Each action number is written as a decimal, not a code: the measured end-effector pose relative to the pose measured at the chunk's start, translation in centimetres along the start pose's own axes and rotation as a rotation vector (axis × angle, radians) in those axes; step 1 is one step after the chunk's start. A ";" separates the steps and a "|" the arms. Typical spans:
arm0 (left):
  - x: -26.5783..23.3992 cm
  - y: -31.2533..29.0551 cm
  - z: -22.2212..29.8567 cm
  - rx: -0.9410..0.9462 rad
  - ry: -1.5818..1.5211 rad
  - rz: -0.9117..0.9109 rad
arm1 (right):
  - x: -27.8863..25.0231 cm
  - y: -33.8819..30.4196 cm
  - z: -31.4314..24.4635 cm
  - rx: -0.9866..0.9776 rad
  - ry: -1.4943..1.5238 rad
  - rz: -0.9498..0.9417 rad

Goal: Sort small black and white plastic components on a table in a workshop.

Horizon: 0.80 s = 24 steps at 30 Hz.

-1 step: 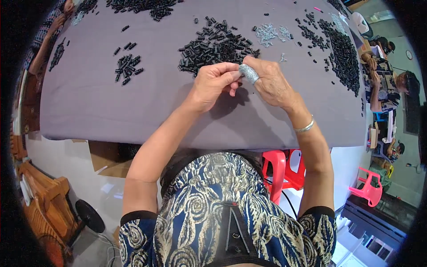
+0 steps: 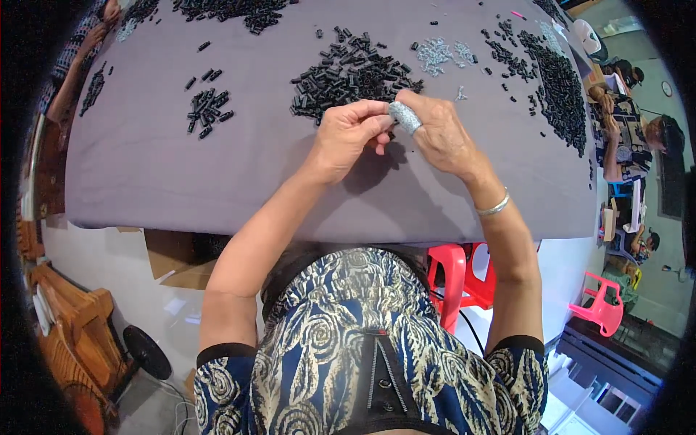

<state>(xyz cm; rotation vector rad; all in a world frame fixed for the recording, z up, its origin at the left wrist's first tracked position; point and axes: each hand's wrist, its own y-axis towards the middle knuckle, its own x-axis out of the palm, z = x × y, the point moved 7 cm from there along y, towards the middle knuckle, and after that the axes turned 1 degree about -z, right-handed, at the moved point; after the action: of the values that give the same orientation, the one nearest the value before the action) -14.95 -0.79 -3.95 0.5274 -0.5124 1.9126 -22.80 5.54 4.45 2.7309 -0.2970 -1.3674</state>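
Observation:
My left hand (image 2: 346, 138) and my right hand (image 2: 444, 130) meet over the table, fingertips pinched together. Between them a small black part (image 2: 392, 135) shows only as a dark bit, mostly hidden by the fingers. A grey speckled wrap (image 2: 406, 118) covers my right thumb, which presses toward the left fingertips. Just beyond my hands lies a big heap of short black cylindrical parts (image 2: 348, 76). To the left sits a smaller cluster of the same kind of black parts (image 2: 209, 110).
Small clear or pale pieces (image 2: 435, 55) lie behind my right hand. A long black heap (image 2: 554, 94) runs along the table's right side. Grey cloth covers the table (image 2: 181, 181). A red plastic chair (image 2: 449, 279) stands under the near edge. Other people sit at left and right.
My hands keep almost the same pose. My right wrist has shifted very slightly left, and the dark bit below the fingertips shows a little more.

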 end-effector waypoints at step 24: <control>-0.5 -0.2 1.2 0.059 0.133 0.101 | 3.0 -2.4 5.5 0.482 1.086 0.143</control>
<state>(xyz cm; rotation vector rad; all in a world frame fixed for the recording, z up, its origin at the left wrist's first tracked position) -14.37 -1.78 -3.24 0.4156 -0.4044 2.0480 -25.13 7.39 -1.54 3.2211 -0.7426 0.3712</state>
